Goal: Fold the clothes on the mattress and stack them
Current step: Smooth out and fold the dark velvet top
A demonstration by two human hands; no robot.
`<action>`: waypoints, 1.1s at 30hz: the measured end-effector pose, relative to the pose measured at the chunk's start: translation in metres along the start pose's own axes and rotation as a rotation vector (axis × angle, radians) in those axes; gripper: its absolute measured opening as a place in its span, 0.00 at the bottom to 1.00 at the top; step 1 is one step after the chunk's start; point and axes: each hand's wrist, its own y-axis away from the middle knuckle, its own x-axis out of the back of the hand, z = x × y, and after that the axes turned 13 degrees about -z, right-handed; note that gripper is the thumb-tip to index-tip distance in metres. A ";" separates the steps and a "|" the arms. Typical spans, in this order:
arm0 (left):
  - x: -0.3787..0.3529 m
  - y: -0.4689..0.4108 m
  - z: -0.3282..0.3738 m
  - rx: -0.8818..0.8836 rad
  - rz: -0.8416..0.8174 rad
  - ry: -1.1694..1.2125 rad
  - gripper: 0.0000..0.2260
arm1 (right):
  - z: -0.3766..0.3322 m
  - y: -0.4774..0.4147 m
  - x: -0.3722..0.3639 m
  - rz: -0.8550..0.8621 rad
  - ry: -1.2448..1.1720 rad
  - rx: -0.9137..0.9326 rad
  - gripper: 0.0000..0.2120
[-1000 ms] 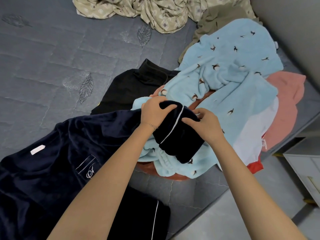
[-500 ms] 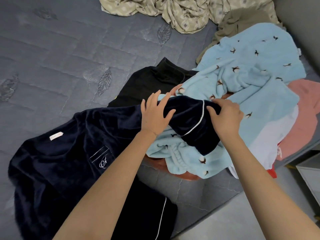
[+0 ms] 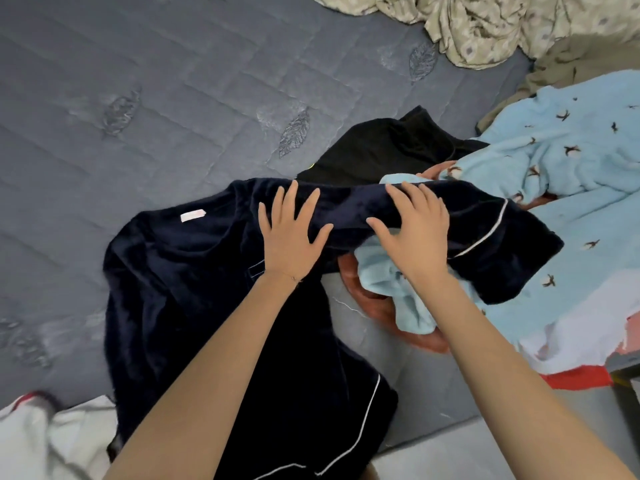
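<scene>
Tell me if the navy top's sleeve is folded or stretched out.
Stretched out: the sleeve of the navy top runs sideways over the light blue garment, left hand and right hand pressing flat on it.

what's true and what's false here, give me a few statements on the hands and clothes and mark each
1. The left hand and the right hand both lie flat, fingers spread, on the navy garment. True.
2. The navy sleeve lies across the light blue garment. True.
3. The right hand pinches the white piping. False: it rests flat on the sleeve, short of the piping.
4. The navy garment is folded into a neat square. False: it lies spread out on the mattress.
</scene>
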 end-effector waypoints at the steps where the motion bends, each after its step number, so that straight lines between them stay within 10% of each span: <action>1: 0.002 0.008 -0.014 0.022 0.000 -0.008 0.27 | -0.012 0.001 -0.006 -0.009 0.009 0.016 0.29; 33: -0.007 0.219 -0.355 0.582 -0.180 0.279 0.27 | -0.320 0.057 -0.203 -0.400 0.217 0.455 0.34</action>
